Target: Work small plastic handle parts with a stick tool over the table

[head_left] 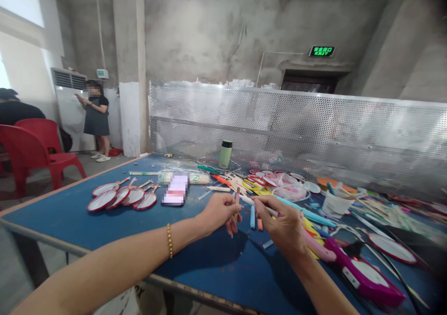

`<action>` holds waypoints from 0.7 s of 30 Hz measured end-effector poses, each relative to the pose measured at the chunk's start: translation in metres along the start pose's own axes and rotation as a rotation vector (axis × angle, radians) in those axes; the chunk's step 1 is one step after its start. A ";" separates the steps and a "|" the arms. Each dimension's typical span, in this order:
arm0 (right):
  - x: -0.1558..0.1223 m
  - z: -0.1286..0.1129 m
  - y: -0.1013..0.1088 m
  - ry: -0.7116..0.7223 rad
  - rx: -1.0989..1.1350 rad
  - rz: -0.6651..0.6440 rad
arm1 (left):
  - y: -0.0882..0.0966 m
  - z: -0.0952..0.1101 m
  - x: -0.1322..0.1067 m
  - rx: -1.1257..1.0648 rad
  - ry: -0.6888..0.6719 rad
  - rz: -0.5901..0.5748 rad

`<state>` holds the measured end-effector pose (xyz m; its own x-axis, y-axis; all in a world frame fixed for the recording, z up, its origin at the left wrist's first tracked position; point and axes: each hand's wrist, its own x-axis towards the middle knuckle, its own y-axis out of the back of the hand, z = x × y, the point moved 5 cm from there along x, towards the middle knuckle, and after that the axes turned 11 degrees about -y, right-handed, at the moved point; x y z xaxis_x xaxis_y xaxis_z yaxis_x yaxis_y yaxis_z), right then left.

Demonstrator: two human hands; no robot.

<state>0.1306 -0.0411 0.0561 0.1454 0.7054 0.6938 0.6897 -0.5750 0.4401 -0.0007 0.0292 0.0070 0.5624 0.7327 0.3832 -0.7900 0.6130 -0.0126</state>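
Over the front middle of the blue table (195, 273), my left hand (220, 212) is closed on a thin brown stick (238, 197), holding it nearly upright between thumb and fingers. A gold bead bracelet circles the left wrist. My right hand (279, 219) is closed on a pale pen-like stick (247, 200); its tip points left, close to the brown stick. I cannot tell whether the two touch. A blue piece (252, 217) and an orange piece (260, 224) lie on the table between and behind the hands.
Several red-rimmed round discs (101, 200) with short handles lie left, beside a phone (175, 189). A green bottle (225, 154) stands before a perforated metal panel (314, 128). Right are a white cup (337, 205), loose sticks and a magenta device (366, 273). A person (96, 110) stands far left.
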 end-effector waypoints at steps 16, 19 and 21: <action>0.000 0.005 0.001 -0.053 -0.004 0.009 | 0.001 -0.001 0.001 -0.006 -0.011 0.009; 0.000 0.004 0.004 -0.062 0.002 0.025 | 0.001 -0.001 0.002 -0.006 -0.007 0.012; -0.001 0.000 0.005 -0.029 0.001 0.035 | 0.001 -0.001 0.002 -0.006 0.000 0.011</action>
<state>0.1339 -0.0442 0.0577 0.1903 0.6965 0.6918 0.6843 -0.5994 0.4152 -0.0005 0.0316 0.0067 0.5533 0.7395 0.3833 -0.7950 0.6062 -0.0221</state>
